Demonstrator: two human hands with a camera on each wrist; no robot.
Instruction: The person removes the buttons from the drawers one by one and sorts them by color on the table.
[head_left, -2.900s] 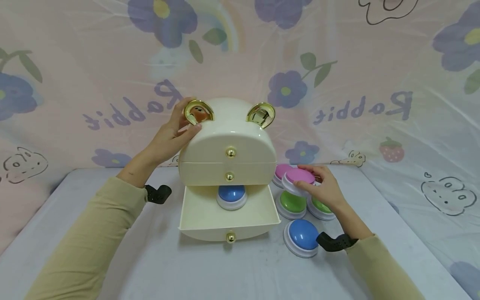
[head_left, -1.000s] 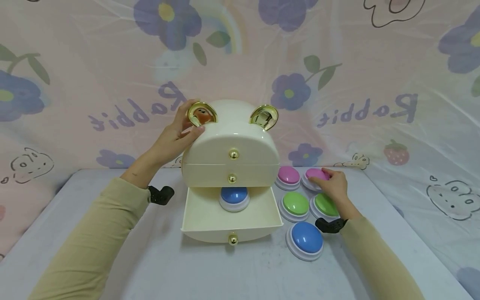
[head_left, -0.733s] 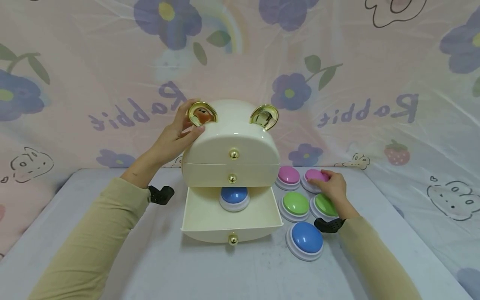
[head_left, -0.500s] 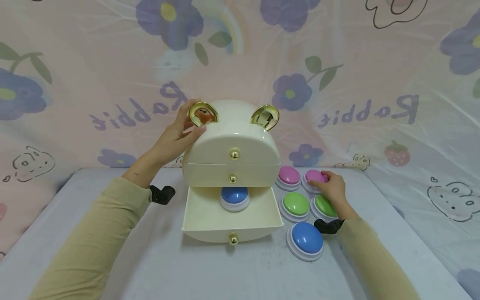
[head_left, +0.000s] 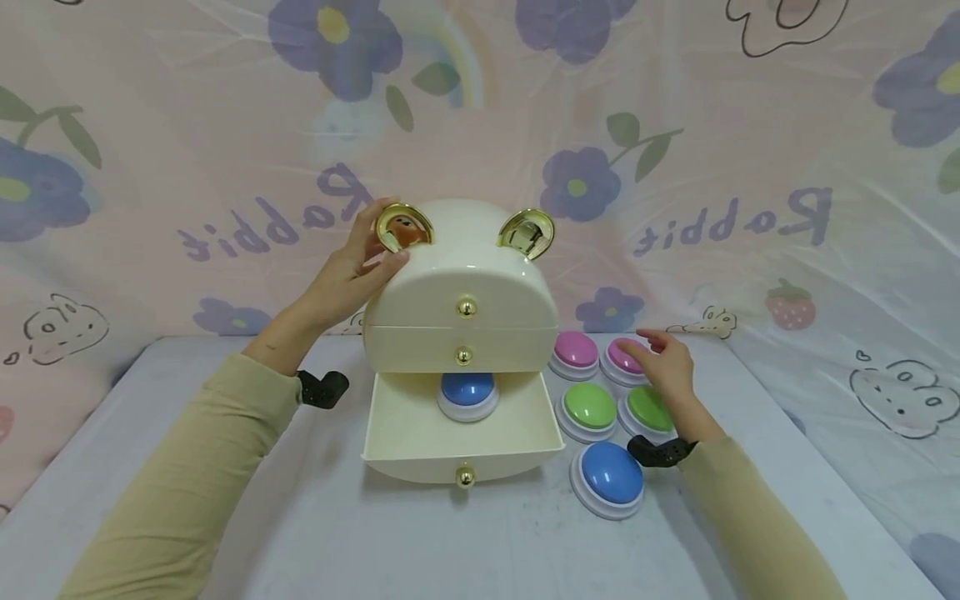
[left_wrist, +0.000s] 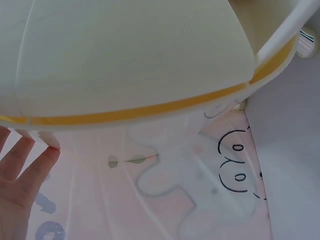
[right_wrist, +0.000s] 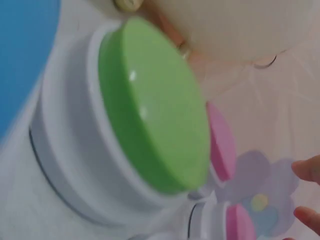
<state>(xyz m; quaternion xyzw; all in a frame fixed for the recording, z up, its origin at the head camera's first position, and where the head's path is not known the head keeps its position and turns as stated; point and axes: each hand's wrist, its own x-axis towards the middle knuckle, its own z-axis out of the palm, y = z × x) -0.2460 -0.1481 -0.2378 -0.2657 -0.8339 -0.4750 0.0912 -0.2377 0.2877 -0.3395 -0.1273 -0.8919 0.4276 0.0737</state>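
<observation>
My left hand [head_left: 347, 277] grips the left gold-trimmed ear of a cream drawer box [head_left: 467, 287], with the thumb in front and fingers behind. Fingertips [left_wrist: 42, 162] touch the box's back edge in the left wrist view. The box's lowest drawer [head_left: 420, 437] is pulled out, and a blue push button [head_left: 467, 392] with a white base sits inside. Just above the right-hand pink button [head_left: 624, 357], my right hand [head_left: 667, 367] has its thumb and fingers spread, holding nothing. Fingers [right_wrist: 307, 169] show apart from the buttons in the right wrist view.
Right of the box stand another pink button [head_left: 576, 350], two green buttons [head_left: 590, 406] in a row, and a blue button [head_left: 611, 473] nearest me. A patterned cloth [head_left: 465, 150] hangs behind the white-covered table [head_left: 300, 517].
My right hand has carried the pink button back and right, set it on the table behind the green ones, then let go and lifted its fingers. My left hand stays at the ear.
</observation>
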